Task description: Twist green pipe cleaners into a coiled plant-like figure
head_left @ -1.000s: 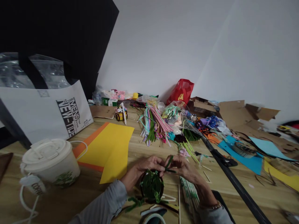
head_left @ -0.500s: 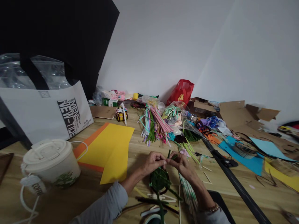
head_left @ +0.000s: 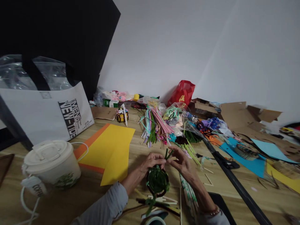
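My left hand [head_left: 152, 162] pinches the upper edge of a round, dark green coiled pipe-cleaner piece [head_left: 157, 180], its fingers closed. Two green pipe-cleaner ends [head_left: 167, 154] stick up out of the pinch in a V. On the right, my right hand [head_left: 184, 162] has thumb and forefinger closed around one of these ends. A leafy green strand [head_left: 150, 204] trails from the bottom of the coil. Below it lie thin wooden sticks [head_left: 170, 200] and a round cup-like rim [head_left: 156, 220].
Bundles of coloured pipe cleaners [head_left: 158, 125] lie ahead. Yellow paper [head_left: 112, 143] and a lidded white container [head_left: 50, 162] stand left, before a white bag [head_left: 44, 109]. Patterned sticks [head_left: 188, 193] and a black bar [head_left: 234, 178] lie right; cardboard [head_left: 236, 115] and a red bag [head_left: 181, 93] behind.
The green coil has tilted to show its round face more fully. My right fingers have shifted up slightly, and the two pipe-cleaner ends now stand apart. The trailing strand has moved left.
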Demonstrator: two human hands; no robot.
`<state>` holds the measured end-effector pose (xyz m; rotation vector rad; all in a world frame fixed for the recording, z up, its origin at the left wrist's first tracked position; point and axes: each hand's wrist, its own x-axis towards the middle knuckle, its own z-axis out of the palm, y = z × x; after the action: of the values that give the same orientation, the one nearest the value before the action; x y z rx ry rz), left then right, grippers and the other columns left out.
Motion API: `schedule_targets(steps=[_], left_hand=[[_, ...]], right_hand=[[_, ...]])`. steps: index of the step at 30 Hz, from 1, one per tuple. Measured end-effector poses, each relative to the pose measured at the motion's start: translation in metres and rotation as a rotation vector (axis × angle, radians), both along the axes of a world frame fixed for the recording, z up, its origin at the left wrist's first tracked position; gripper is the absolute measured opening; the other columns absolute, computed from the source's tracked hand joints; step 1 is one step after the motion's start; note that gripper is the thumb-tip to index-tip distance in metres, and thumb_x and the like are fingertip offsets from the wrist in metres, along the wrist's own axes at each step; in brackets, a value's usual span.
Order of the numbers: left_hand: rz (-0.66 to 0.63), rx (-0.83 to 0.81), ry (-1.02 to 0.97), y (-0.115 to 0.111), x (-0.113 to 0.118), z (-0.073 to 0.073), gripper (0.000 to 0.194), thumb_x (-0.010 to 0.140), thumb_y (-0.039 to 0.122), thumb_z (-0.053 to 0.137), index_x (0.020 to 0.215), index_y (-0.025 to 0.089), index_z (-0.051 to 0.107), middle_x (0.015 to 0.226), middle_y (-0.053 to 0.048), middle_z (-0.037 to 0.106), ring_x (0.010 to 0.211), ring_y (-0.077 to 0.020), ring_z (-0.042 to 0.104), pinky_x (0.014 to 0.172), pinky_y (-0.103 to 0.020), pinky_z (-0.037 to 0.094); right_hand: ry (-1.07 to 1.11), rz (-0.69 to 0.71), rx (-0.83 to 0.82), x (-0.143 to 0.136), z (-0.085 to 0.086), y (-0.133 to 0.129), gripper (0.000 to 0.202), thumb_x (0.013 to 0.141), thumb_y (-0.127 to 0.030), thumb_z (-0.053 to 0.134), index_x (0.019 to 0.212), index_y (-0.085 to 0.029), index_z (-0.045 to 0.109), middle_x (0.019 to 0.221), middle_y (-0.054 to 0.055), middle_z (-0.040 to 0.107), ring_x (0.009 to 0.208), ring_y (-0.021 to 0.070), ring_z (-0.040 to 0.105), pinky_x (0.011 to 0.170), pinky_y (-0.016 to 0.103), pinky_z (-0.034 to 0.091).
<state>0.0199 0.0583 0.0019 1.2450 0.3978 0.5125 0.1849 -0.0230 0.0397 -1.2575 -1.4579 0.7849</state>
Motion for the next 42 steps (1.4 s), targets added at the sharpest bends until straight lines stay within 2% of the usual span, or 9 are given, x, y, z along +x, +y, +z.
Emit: schedule_targets(steps=[3,6,12,17,23,28,34,37,42], left_hand=[[-0.123,-0.04,0.002,0.003,-0.003,-0.002,0.03,0.064,0.039,0.072,0.062,0.015,0.056,0.056,0.001,0.055,0.054,-0.0115,0.05,0.055,-0.024,0.037],[-0.155,-0.09,0.012,0.0,-0.006,0.001,0.029,0.062,0.037,0.075,0.069,0.015,0.057,0.055,0.001,0.053,0.054,-0.0129,0.051,0.055,-0.026,0.037],[-0.172,-0.088,0.041,-0.003,-0.008,0.008,0.031,0.06,0.039,0.076,0.065,0.015,0.057,0.055,0.002,0.053,0.054,-0.0118,0.05,0.056,-0.024,0.035],[-0.139,-0.066,0.028,-0.001,-0.005,0.008,0.03,0.062,0.039,0.074,0.061,0.014,0.058,0.055,0.002,0.054,0.05,-0.0093,0.047,0.055,-0.023,0.035],[-0.131,-0.086,0.047,-0.003,-0.005,0.009,0.03,0.06,0.039,0.075,0.06,0.013,0.059,0.053,0.003,0.053,0.049,-0.0087,0.047,0.055,-0.023,0.035],[-0.131,-0.07,0.053,-0.003,-0.003,0.004,0.031,0.061,0.04,0.074,0.062,0.013,0.059,0.055,0.002,0.056,0.05,-0.0088,0.048,0.054,-0.022,0.033],[-0.047,-0.092,0.056,-0.002,-0.003,-0.002,0.035,0.059,0.038,0.074,0.078,0.011,0.064,0.065,-0.002,0.065,0.054,-0.011,0.054,0.055,-0.022,0.037],[-0.015,0.018,0.064,-0.006,-0.002,0.001,0.032,0.064,0.039,0.07,0.078,0.011,0.064,0.067,-0.005,0.067,0.054,-0.0118,0.055,0.054,-0.022,0.037],[0.185,0.411,0.148,-0.023,0.009,0.007,0.018,0.073,0.029,0.058,0.066,0.014,0.064,0.058,-0.003,0.065,0.058,-0.0142,0.055,0.059,-0.023,0.039]], right_hand=[[-0.08,0.064,0.058,0.005,0.011,-0.006,0.037,0.079,-0.039,0.065,0.114,-0.029,0.061,0.127,0.007,0.047,0.115,0.0239,0.048,0.085,0.033,0.049],[-0.151,0.124,0.06,0.009,0.017,-0.01,0.027,0.081,-0.039,0.064,0.105,-0.029,0.066,0.128,0.007,0.048,0.121,0.0255,0.045,0.091,0.035,0.047],[-0.121,0.144,-0.006,0.011,0.015,-0.011,0.04,0.08,-0.036,0.065,0.119,-0.028,0.058,0.123,0.008,0.054,0.114,0.0241,0.051,0.091,0.037,0.047],[-0.192,0.195,0.003,0.006,0.017,-0.01,0.025,0.084,-0.036,0.06,0.106,-0.025,0.066,0.117,0.009,0.056,0.109,0.0238,0.054,0.092,0.037,0.045],[-0.336,0.147,0.038,0.005,0.02,-0.01,0.016,0.082,-0.035,0.063,0.089,-0.023,0.071,0.115,0.009,0.056,0.112,0.0248,0.052,0.097,0.039,0.038],[-0.46,0.117,0.081,0.005,0.024,-0.011,0.017,0.083,-0.037,0.06,0.084,-0.023,0.07,0.1,0.007,0.06,0.098,0.0224,0.057,0.087,0.034,0.041],[-0.562,0.063,0.045,0.004,0.023,-0.011,0.017,0.087,-0.033,0.052,0.083,-0.022,0.065,0.081,0.005,0.065,0.077,0.0202,0.06,0.07,0.03,0.042],[-0.621,-0.039,0.028,0.004,0.02,-0.012,0.012,0.083,-0.03,0.054,0.081,-0.022,0.063,0.076,0.004,0.066,0.071,0.0199,0.059,0.064,0.029,0.04],[-0.617,-0.203,-0.066,0.003,0.008,-0.008,0.013,0.076,-0.03,0.058,0.066,-0.021,0.06,0.055,-0.001,0.057,0.052,0.0156,0.051,0.049,0.026,0.031]])
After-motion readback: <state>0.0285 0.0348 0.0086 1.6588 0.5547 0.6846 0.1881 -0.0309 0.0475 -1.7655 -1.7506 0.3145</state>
